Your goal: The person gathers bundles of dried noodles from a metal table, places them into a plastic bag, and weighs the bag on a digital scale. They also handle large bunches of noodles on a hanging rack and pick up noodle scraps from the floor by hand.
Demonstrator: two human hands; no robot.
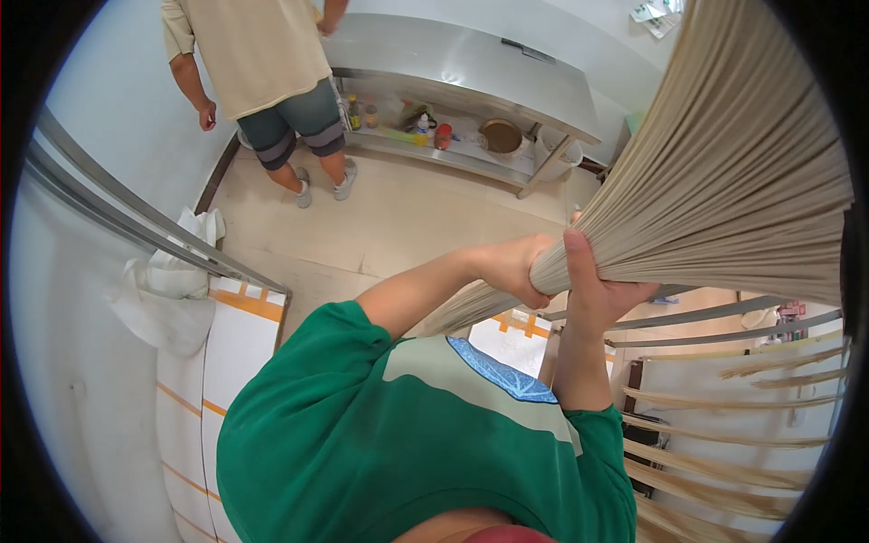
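Gripping: both hands clamp one noodle bundle, raised at chest height.
Left hand: fist closed round the neck.
Right hand: wrapped just beside, thumb up.
Done: bundle gathered.
Left: not yet hung; racks below right hand already carry strands.

Your shirt is bright green with a pale panel and a blue patterned patch. The noodle bundle is pale beige. Nearby tiles are white, edged with orange stripes.
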